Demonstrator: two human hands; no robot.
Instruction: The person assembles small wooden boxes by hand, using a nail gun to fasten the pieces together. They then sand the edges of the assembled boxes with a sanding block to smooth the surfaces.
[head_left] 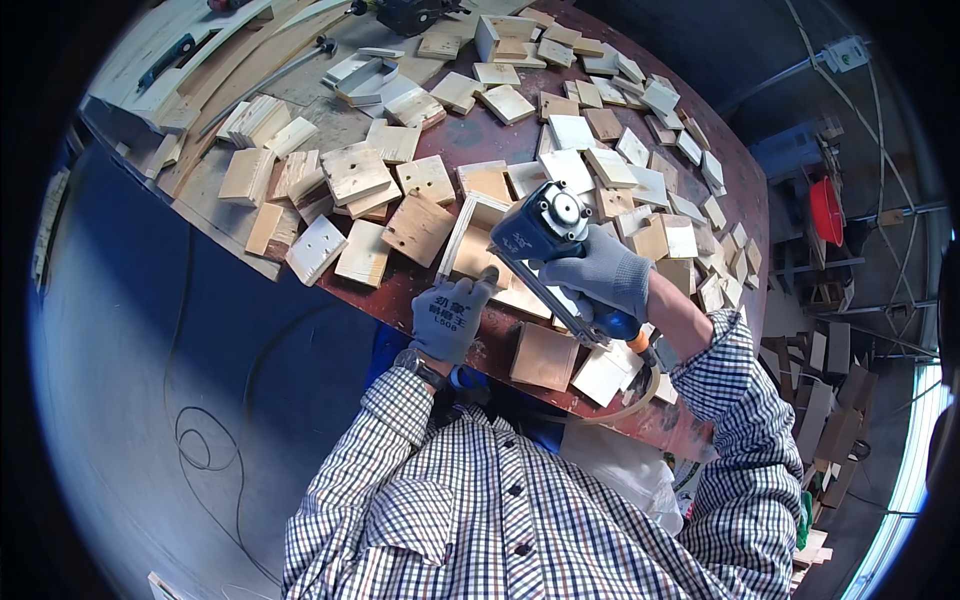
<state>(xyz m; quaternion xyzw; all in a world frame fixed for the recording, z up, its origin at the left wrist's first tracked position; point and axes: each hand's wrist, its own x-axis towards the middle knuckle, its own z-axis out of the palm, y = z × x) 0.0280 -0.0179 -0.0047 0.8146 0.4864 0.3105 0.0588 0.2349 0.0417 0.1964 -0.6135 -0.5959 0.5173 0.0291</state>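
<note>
Nail gun (527,228): blue-black, clasped in right grip (603,268)
Box (455,238): pale wood
Left grip (452,312): hold unclear
Left glove (438,328): dark lettering

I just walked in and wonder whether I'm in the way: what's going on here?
A person stands at a red table. The gloved right hand grips a dark nail gun over a small wooden box frame; whether the two touch is unclear. The gloved left hand is at the frame's near edge. Many loose wooden blocks lie around.
</note>
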